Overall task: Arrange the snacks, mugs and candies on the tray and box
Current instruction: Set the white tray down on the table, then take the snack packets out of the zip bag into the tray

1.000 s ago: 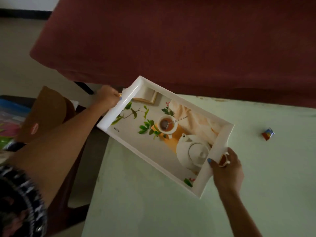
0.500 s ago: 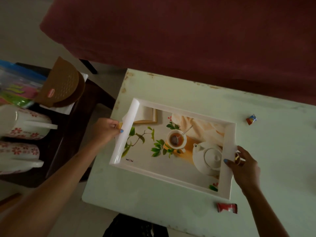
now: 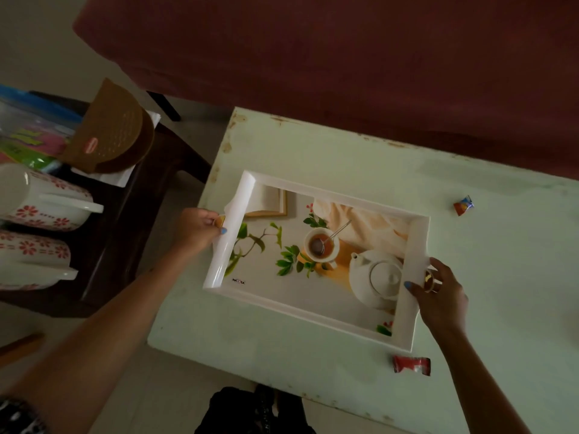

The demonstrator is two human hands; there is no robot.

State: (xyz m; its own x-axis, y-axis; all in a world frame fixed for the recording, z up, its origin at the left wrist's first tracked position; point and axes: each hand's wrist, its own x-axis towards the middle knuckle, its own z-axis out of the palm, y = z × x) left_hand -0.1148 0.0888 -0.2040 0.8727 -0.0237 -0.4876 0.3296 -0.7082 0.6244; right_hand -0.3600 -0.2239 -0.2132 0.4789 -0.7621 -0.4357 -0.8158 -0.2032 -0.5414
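Note:
A white tray (image 3: 316, 303) printed with a teapot, a cup and leaves lies flat on the pale green table (image 3: 501, 277). My left hand (image 3: 200, 228) grips its left handle, and my right hand (image 3: 438, 292) holds its right handle. Nothing real sits inside the tray. An orange and blue candy (image 3: 463, 205) lies on the table beyond the tray's right end. Near the tray's front right corner lies a red wrapped candy (image 3: 412, 365). Two white mugs with red flowers (image 3: 37, 198) (image 3: 31, 258) lie on their sides on a dark side table at the left.
The dark side table (image 3: 116, 245) also bears a brown half-round packet (image 3: 112, 133) and colourful bags (image 3: 28, 136). A dark red cloth-covered surface (image 3: 344, 57) runs along the back. The table's left edge lies close to the tray.
The tray came down from a tilted hold over the table's left corner and now lies flat on the table. Both hands stay on its handles.

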